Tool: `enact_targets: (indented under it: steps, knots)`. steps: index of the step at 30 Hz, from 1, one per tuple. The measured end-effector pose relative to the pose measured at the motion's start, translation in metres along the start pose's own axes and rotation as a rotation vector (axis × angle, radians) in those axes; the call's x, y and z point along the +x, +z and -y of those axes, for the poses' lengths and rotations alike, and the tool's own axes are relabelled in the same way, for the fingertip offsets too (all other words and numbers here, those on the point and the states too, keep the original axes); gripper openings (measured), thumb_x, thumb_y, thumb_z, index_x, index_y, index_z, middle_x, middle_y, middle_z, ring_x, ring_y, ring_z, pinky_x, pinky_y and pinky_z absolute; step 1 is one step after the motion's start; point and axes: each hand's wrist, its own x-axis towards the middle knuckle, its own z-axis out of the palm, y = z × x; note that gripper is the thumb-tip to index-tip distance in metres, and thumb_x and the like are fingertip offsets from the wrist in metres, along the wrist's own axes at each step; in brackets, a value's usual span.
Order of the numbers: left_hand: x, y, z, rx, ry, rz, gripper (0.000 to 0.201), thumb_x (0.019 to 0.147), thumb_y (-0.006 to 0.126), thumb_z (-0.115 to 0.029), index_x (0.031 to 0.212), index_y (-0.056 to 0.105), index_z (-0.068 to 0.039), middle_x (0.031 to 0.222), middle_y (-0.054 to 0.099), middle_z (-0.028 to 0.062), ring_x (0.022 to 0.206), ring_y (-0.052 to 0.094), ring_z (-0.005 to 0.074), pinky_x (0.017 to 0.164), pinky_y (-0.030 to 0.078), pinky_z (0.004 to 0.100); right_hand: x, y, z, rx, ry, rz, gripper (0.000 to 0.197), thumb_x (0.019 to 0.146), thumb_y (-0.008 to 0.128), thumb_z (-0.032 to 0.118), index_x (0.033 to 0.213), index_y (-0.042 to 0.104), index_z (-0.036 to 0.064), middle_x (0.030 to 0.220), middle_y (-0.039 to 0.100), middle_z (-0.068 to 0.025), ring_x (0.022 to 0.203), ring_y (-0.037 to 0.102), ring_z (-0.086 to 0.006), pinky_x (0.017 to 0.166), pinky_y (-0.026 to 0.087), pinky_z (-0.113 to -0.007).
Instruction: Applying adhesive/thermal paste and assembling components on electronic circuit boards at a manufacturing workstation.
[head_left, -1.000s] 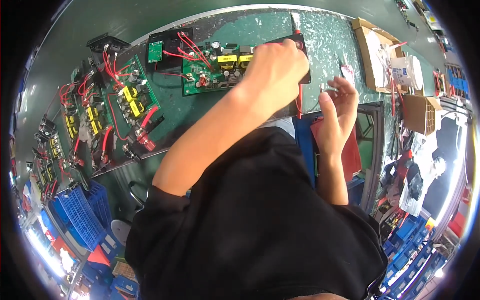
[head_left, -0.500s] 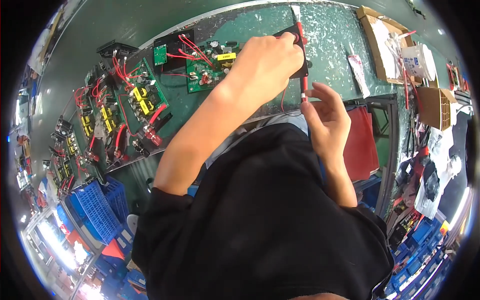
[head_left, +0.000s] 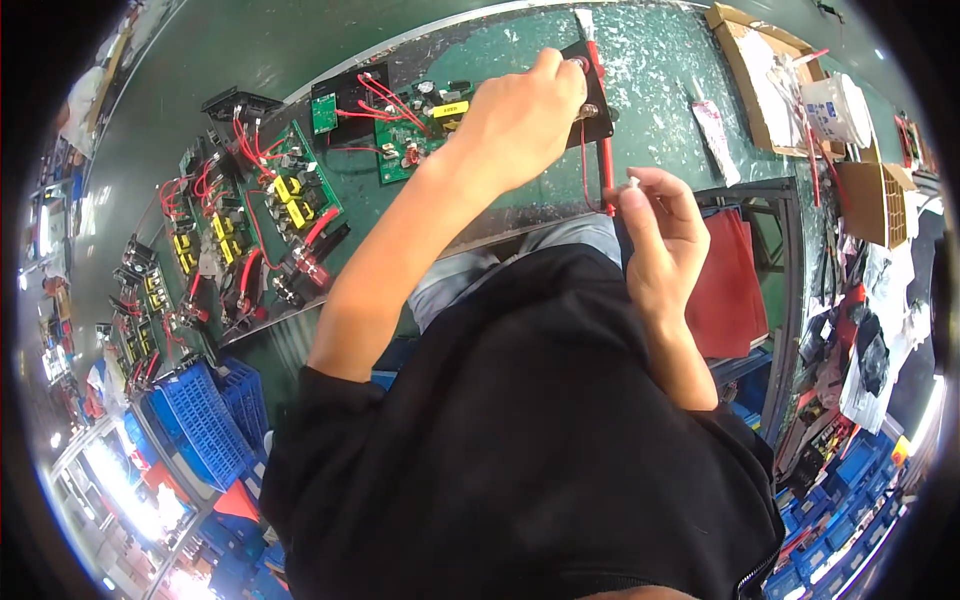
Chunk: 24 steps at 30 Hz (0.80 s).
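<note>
My left hand (head_left: 530,120) is closed at the left edge of a black panel (head_left: 597,125), its fingertips partly hidden behind the knuckles. On the panel sits a round metal terminal (head_left: 587,111), and a thin red wire (head_left: 586,170) hangs down from it. A thick red rod or cable (head_left: 606,160) lies behind the panel along the bench. Just right of its lower end, my right hand (head_left: 668,225) pinches a small whitish piece (head_left: 633,183) between thumb and forefinger. Left of the panel lies a green circuit board (head_left: 393,165) with red wires, partly covered by my left hand.
More wired circuit boards (head_left: 318,178) line the bench (head_left: 655,60) to the left. At right are a squeezed tube (head_left: 713,135), a cardboard tray (head_left: 745,75), a white tub (head_left: 838,112) and a divided carton (head_left: 875,205). Red sheets (head_left: 728,290) are stacked below the bench top.
The panel has turned in my left hand, so its metal terminal and thin wire now show. My right hand's fingers have come together on the small whitish piece, away from the thick red rod or cable.
</note>
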Motion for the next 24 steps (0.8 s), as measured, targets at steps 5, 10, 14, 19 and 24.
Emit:
enact_targets:
  steps: [5, 10, 14, 19, 24]
  knots:
    - [-0.029, 0.007, 0.005, -0.249, -0.067, -0.163, 0.022, 0.090, 0.068, -0.015, 0.112, 0.065, -0.010, 0.104, 0.061, 0.0105, 0.080, 0.070, 0.0263, 0.069, 0.057, 0.0396, 0.004, -0.008, 0.004, 0.269, 0.065, -0.035, 0.015, 0.102, 0.053, 0.006, 0.115, 0.057, -0.0014, 0.098, 0.058, -0.0063, 0.080, 0.064, -0.0162, 0.081, 0.052, -0.031]
    - [-0.031, 0.015, -0.008, -0.048, 0.015, -0.235, 0.020, 0.088, 0.070, -0.013, 0.106, 0.066, -0.007, 0.098, 0.059, 0.0088, 0.073, 0.069, 0.0259, 0.065, 0.057, 0.0385, -0.007, -0.018, -0.027, -0.107, 0.136, -0.068, 0.012, 0.098, 0.056, 0.002, 0.110, 0.059, 0.0000, 0.101, 0.059, -0.0022, 0.092, 0.056, -0.0091, 0.085, 0.046, -0.025]
    - [-0.019, 0.006, -0.009, 0.099, 0.121, -0.165, 0.010, 0.088, 0.067, -0.012, 0.094, 0.066, -0.005, 0.095, 0.058, 0.0093, 0.076, 0.068, 0.0280, 0.064, 0.057, 0.0393, -0.014, -0.002, -0.028, -0.098, 0.135, -0.016, 0.013, 0.095, 0.060, -0.004, 0.107, 0.057, 0.0010, 0.099, 0.058, -0.0021, 0.086, 0.055, -0.0069, 0.077, 0.046, -0.022]
    - [-0.016, -0.011, -0.003, -0.069, -0.012, -0.037, 0.010, 0.089, 0.062, -0.008, 0.097, 0.066, -0.003, 0.099, 0.062, 0.0128, 0.084, 0.068, 0.0324, 0.072, 0.056, 0.0433, 0.001, 0.011, -0.014, -0.156, -0.126, 0.018, 0.019, 0.098, 0.059, -0.001, 0.117, 0.059, -0.0029, 0.097, 0.059, -0.0023, 0.082, 0.061, -0.0109, 0.074, 0.045, -0.021]
    - [-0.061, -0.019, -0.004, -0.700, -0.334, -0.385, 0.016, 0.096, 0.056, -0.007, 0.105, 0.068, -0.002, 0.095, 0.066, 0.0094, 0.078, 0.066, 0.0193, 0.068, 0.052, 0.0308, 0.020, 0.043, 0.027, -0.236, -0.108, 0.315, 0.014, 0.096, 0.058, -0.003, 0.108, 0.065, -0.0039, 0.092, 0.060, -0.0015, 0.076, 0.059, -0.0089, 0.064, 0.044, -0.023]
